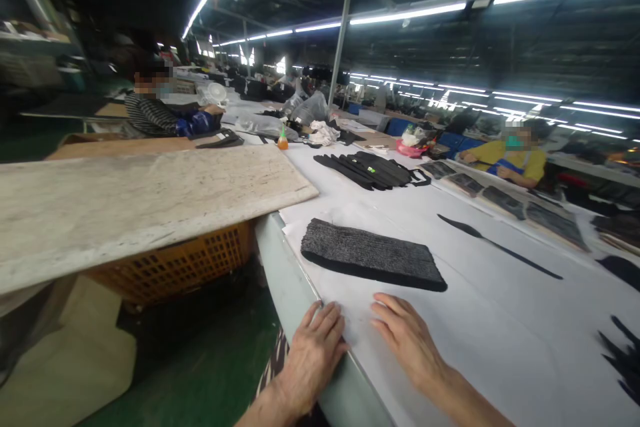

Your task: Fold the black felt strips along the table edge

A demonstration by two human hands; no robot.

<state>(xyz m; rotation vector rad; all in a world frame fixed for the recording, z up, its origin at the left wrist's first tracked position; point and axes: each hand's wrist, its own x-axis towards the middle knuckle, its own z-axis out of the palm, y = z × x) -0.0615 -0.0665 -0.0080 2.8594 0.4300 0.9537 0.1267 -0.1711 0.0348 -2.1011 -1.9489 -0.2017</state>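
Observation:
My left hand (314, 352) lies over the table's edge with its fingers flat and holds nothing. On the white sheet (480, 327), my right hand (407, 341) rests with fingers stretched out and slightly apart, also holding nothing. Just beyond both hands lies a thick, dark grey ribbed knit piece (370, 252) with black sides, perhaps several layers stacked. Neither hand touches it. Farther right is a long, thin black strip (473, 230) with one wider end. Black glove-like finger shapes (625, 357) show at the right edge, partly cut off.
A row of black fabric pieces (370, 170) lies farther up the table, near an orange bottle (283, 139). A worn board (125, 200) juts in from the left above a yellow crate (175, 263). Co-workers sit at the left (155, 113) and right (520, 157).

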